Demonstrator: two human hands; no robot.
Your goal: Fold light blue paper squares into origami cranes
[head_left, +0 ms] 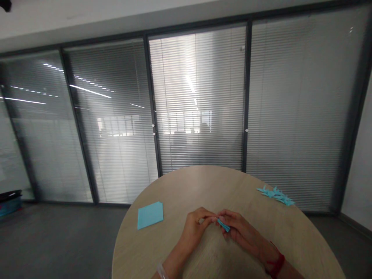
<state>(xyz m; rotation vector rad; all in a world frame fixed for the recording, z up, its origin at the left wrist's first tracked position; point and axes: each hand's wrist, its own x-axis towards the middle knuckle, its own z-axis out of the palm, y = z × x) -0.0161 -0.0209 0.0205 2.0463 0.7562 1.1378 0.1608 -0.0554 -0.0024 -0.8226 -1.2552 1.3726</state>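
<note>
A narrow strip of folded blue paper (223,224) is between my two hands, above the near middle of the round table. My right hand (240,228) is closed on it, the thumb and fingers along its sides. My left hand (200,221) pinches at its far left end, thumb and forefinger together; the fingertips of both hands meet there and hide that end. To the left of my left hand lies a stack of square blue paper (150,215). A heap of pointed, folded blue paper pieces (276,195) lies at the table's right edge.
The round wooden table (200,182) has a curved edge close beyond the paper on both sides. Glass partitions with blinds (200,116) stand behind it. A dark-rimmed blue container (10,203) is on the floor at far left.
</note>
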